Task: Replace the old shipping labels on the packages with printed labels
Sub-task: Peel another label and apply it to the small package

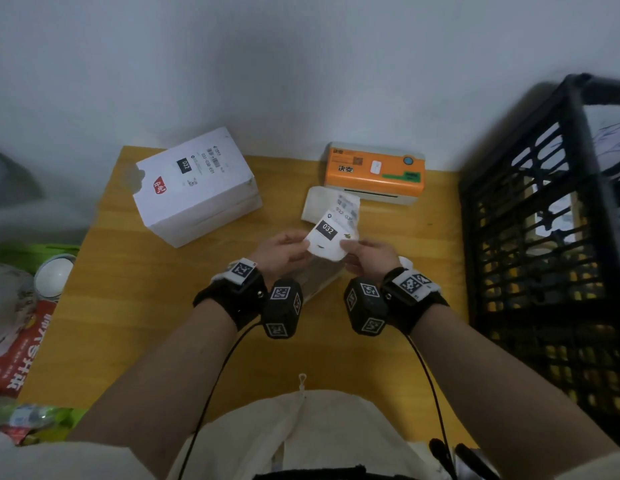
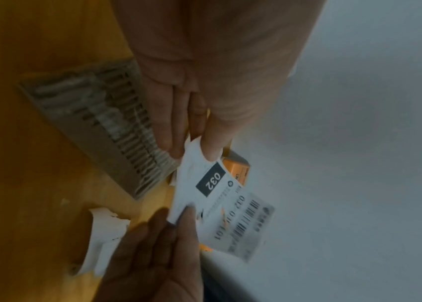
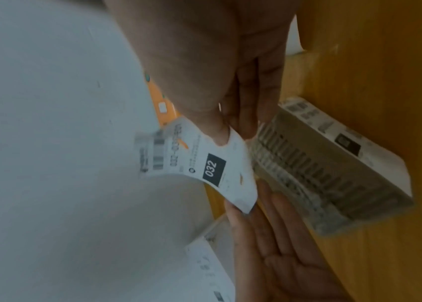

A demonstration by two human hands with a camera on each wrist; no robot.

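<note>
White printed label (image 1: 326,240) w/ black "032" block is held above the desk (image 1: 135,306), pinched at opposite edges by left hand (image 1: 284,252) & right hand (image 1: 367,259). Brown package (image 2: 96,126) lies just below; orange printer (image 1: 374,173) behind, white box (image 1: 197,185) far left.

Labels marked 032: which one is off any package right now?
The loose label, pinched in the air between the left hand and right hand. The other 032 label is stuck on top of the white box.
</note>
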